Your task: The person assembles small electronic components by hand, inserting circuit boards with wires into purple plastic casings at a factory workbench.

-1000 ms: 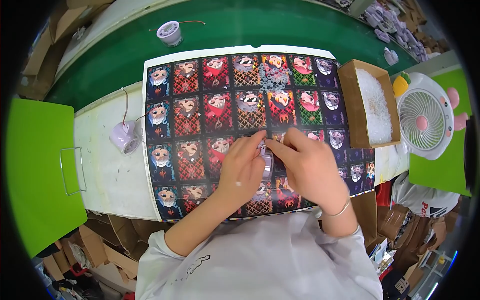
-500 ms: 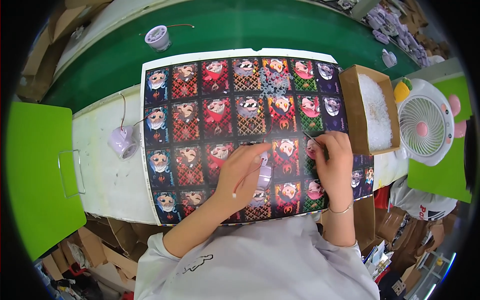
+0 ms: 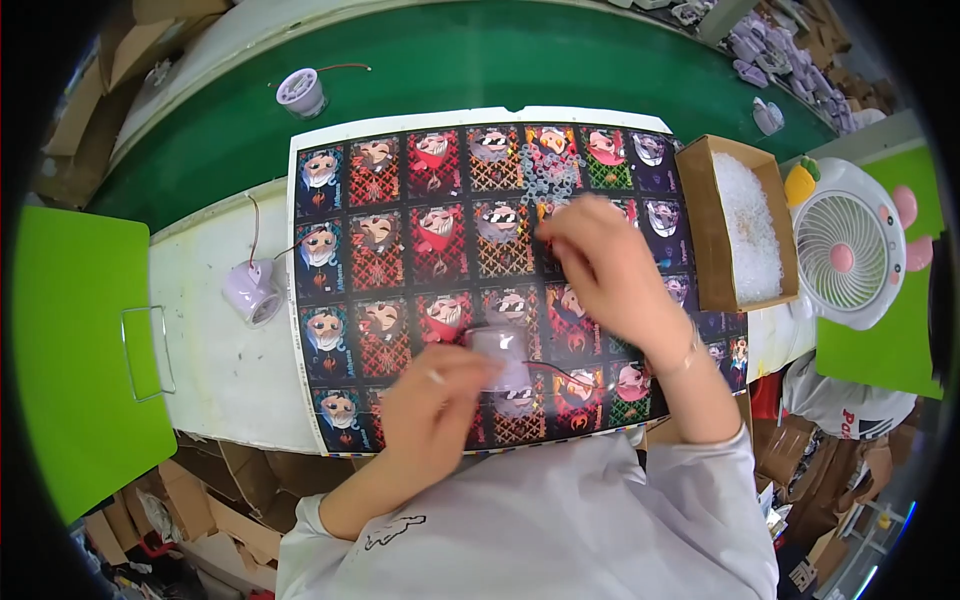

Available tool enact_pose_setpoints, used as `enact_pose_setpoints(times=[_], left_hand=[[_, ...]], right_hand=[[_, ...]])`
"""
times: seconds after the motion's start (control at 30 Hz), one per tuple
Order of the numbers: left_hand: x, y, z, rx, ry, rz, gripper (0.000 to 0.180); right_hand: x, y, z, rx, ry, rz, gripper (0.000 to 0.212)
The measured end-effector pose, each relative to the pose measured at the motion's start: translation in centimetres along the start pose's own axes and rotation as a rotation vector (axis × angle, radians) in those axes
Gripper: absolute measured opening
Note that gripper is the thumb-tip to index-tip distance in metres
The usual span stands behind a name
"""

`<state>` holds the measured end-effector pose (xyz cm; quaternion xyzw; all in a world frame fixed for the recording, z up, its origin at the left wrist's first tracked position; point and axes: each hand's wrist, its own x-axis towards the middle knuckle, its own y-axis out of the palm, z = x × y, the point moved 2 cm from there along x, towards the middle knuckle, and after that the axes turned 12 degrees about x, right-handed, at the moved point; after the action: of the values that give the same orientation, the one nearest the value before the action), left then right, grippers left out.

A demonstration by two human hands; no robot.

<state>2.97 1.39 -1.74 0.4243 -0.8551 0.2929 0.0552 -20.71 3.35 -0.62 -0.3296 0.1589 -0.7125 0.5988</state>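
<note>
Seen just right of the left hand's (image 3: 430, 405) blurred fingertips, seemingly touching: pale purple housing (image 3: 499, 346), long axis unclear, wire (image 3: 556, 369) trailing rightward from the grip. Nearer there than to the right hand (image 3: 615, 275), curled farther ahead, just short of loose rings (image 3: 550, 180). Cannot tell, for either hand, between grasping and released.
</note>
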Motion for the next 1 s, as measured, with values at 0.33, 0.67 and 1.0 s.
enact_pose_setpoints(times=[0.33,0.67,1.0], left_hand=[[2.5,2.0,-1.4,0.245,0.219,0.155,0.037],[4.4,1.7,-2.1,0.161,0.287,0.023,0.032],[4.3,2.3,-2.1,0.343,0.378,-0.018,0.033]], right_hand=[[4.4,2.3,-3.3,-0.374,-0.225,-0.028,0.01],[-1.8,-2.5,8.4,0.362,-0.125,0.12,0.023],[-3.2,-2.2,8.7,0.194,-0.099,0.021,0.026]])
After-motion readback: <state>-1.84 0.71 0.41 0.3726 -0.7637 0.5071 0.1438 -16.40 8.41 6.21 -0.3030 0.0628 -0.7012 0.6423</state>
